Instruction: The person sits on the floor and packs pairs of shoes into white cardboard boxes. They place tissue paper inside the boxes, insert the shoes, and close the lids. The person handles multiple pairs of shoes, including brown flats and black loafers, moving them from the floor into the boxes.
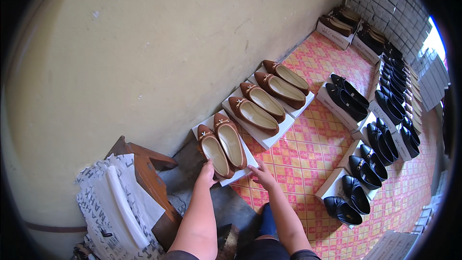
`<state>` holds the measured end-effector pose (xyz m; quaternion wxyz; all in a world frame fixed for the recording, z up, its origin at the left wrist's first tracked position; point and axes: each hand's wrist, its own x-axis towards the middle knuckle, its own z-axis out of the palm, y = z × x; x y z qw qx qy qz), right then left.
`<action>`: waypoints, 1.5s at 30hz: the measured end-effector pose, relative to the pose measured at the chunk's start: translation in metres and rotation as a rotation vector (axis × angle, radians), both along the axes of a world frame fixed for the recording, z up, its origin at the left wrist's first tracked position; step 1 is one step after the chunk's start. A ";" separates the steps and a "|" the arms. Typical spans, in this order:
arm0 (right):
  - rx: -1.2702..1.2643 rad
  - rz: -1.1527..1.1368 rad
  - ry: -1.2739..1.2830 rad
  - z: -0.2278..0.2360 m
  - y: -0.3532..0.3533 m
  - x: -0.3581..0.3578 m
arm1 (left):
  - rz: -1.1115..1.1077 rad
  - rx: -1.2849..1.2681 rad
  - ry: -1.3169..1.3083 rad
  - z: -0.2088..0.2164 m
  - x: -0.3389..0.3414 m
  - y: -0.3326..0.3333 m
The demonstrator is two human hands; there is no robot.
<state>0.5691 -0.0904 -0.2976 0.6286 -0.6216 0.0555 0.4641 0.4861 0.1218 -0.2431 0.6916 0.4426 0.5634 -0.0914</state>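
A pair of brown pointed flats point(230, 139) with small bows lies on top of a white shoe box point(247, 156), toes toward the wall. At the near left corner of this box, my left hand point(208, 173) closes on its edge, close beside the heel of the left shoe. My right hand point(263, 175) grips the right corner, thumb and fingers against the cardboard. The undersides of both hands' grips are hidden. Just beyond, two more pairs of brown flats point(260, 107) rest on white boxes point(288, 121) in a row along the wall.
On the right, several black pairs point(365, 163) stand on boxes over a red-and-yellow patterned floor point(293, 163). More boxed shoes point(337, 25) line the far corner. At the left, printed paper point(108, 197) drapes a brown wooden stool point(154, 183) by the yellowish wall point(159, 43).
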 end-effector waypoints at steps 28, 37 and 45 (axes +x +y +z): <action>0.263 -0.282 -0.074 0.067 -0.041 -0.060 | 0.087 0.203 -0.002 0.061 0.002 0.021; 0.390 -0.238 -0.383 0.249 -0.114 -0.090 | -0.087 0.182 -0.518 0.287 -0.070 -0.076; 0.508 0.067 -0.712 0.385 -0.124 -0.156 | -0.019 0.310 -1.074 0.412 -0.194 -0.106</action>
